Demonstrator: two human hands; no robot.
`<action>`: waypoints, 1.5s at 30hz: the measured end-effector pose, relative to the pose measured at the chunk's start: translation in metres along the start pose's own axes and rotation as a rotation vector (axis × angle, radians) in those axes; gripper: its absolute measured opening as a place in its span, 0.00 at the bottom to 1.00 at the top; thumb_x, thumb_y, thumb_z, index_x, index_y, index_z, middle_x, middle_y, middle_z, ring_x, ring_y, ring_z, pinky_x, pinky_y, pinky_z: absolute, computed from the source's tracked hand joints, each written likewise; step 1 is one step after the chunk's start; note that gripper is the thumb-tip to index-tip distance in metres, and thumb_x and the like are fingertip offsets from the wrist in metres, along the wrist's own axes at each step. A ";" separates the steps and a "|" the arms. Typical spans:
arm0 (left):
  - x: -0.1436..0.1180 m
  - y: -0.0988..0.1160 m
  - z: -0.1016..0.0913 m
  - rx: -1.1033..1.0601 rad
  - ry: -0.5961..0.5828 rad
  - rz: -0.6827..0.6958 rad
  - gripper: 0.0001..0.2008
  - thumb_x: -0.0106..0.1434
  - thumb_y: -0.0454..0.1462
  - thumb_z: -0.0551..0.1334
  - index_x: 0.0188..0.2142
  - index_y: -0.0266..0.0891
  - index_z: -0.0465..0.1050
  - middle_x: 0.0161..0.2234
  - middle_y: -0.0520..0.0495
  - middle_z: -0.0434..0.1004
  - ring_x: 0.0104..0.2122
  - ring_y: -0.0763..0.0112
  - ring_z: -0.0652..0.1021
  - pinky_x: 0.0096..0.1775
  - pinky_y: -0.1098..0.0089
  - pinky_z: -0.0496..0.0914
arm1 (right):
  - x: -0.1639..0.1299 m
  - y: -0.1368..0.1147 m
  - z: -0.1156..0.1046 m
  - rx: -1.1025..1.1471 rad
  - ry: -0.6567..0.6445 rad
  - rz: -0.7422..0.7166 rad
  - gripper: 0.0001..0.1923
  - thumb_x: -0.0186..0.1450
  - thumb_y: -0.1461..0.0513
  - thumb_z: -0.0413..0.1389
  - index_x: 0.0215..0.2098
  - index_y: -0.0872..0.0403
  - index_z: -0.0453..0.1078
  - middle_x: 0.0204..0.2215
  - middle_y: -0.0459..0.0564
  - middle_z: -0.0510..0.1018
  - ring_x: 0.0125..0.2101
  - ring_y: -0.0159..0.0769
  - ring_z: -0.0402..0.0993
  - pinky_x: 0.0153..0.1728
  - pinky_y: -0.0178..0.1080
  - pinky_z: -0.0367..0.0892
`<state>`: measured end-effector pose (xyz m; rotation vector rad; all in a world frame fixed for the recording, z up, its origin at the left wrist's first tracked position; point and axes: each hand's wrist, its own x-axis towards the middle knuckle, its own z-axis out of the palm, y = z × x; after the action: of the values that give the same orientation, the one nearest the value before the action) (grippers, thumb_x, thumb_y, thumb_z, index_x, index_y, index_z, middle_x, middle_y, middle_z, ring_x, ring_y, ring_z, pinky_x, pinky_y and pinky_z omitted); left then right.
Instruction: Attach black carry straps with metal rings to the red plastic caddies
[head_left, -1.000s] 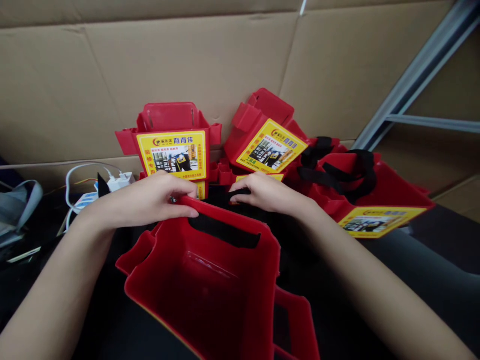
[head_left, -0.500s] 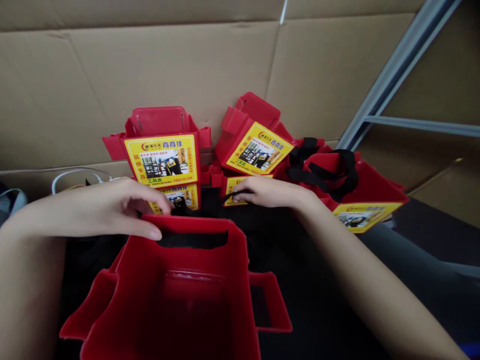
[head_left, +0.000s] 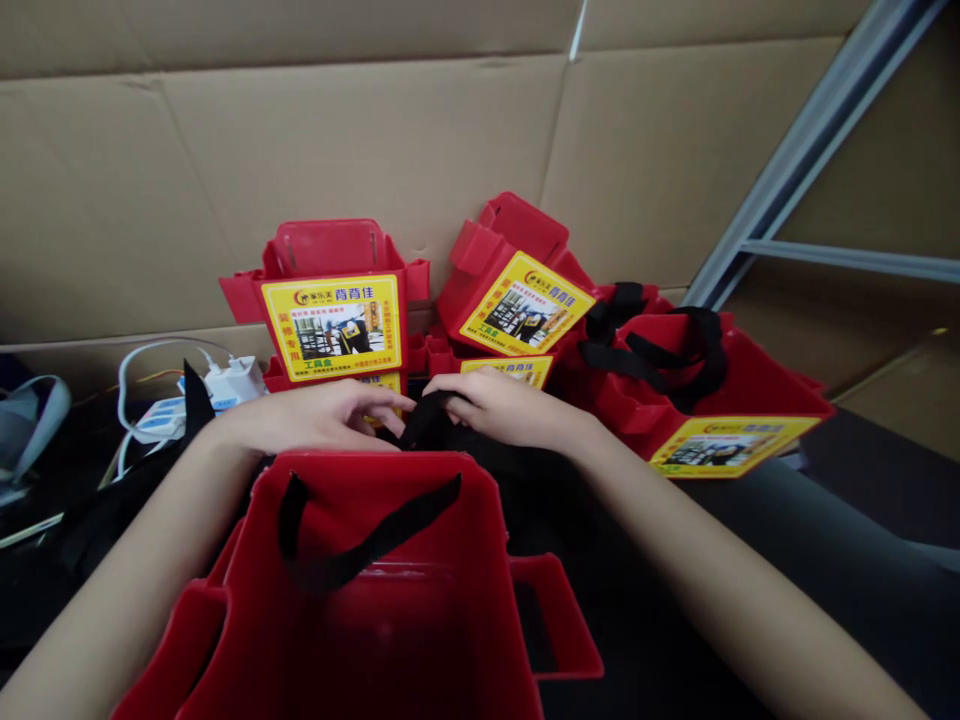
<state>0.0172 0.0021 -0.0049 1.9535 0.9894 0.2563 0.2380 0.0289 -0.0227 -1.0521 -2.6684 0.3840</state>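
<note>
Near bin (head_left: 375, 620): red plastic, open top toward the camera, closest to the person; side tab at its right.
Strap (head_left: 360, 545): black webbing, sagging loose inside the bin's far wall, running up over the rim to the hands.
Left hand (head_left: 315, 418): just past the bin's far rim, fingers curled narrow at the strap end; whether it pinches the strap cannot be told.
Right hand (head_left: 499, 408): beside the left, closed on a bunched fold of strap.
Counter (head_left: 675, 600): dark, carries everything.
Risk: the slack loop may, in my judgement, slip back out of the wall slots if the grip eases; a hard pull could tip the light bin away.
Strapped bin (head_left: 720, 400): right, near the right forearm; its black strap is coiled on top.
Labelled bins (head_left: 334, 300): red with yellow labels, stacked and leaning against the cardboard (head_left: 375, 140).
Charger (head_left: 225, 382): white, with cables, far left.
Risk, rear: a shove could topple the leaning stack.
</note>
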 end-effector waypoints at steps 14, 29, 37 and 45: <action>-0.016 -0.013 -0.028 0.178 0.338 -0.081 0.13 0.59 0.41 0.58 0.40 0.37 0.70 0.25 0.51 0.70 0.20 0.77 0.66 0.17 0.79 0.60 | -0.026 0.018 -0.047 0.000 0.089 0.028 0.14 0.63 0.62 0.51 0.46 0.53 0.72 0.36 0.48 0.78 0.33 0.34 0.73 0.35 0.35 0.64; -0.009 0.005 -0.004 0.292 0.507 0.238 0.31 0.56 0.46 0.63 0.57 0.42 0.59 0.59 0.45 0.61 0.57 0.61 0.65 0.56 0.62 0.61 | -0.008 -0.017 -0.006 -0.119 0.162 -0.085 0.12 0.66 0.62 0.47 0.40 0.55 0.72 0.38 0.52 0.77 0.36 0.37 0.72 0.36 0.36 0.61; 0.012 0.001 0.002 0.506 0.165 0.287 0.18 0.60 0.43 0.59 0.49 0.43 0.70 0.46 0.49 0.76 0.43 0.65 0.76 0.43 0.70 0.68 | 0.006 -0.017 0.020 0.291 0.068 -0.113 0.14 0.65 0.59 0.49 0.30 0.58 0.71 0.27 0.48 0.76 0.27 0.28 0.69 0.27 0.31 0.60; -0.014 -0.002 -0.021 0.572 0.685 0.243 0.09 0.60 0.41 0.58 0.29 0.37 0.65 0.24 0.53 0.72 0.27 0.72 0.73 0.29 0.74 0.65 | 0.012 0.009 0.048 0.251 -0.137 -0.101 0.11 0.63 0.64 0.51 0.43 0.55 0.69 0.40 0.50 0.75 0.40 0.30 0.72 0.41 0.33 0.67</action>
<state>-0.0041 0.0055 0.0086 2.5860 1.3569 0.9078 0.2194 0.0365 -0.0691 -0.8410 -2.6860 0.7727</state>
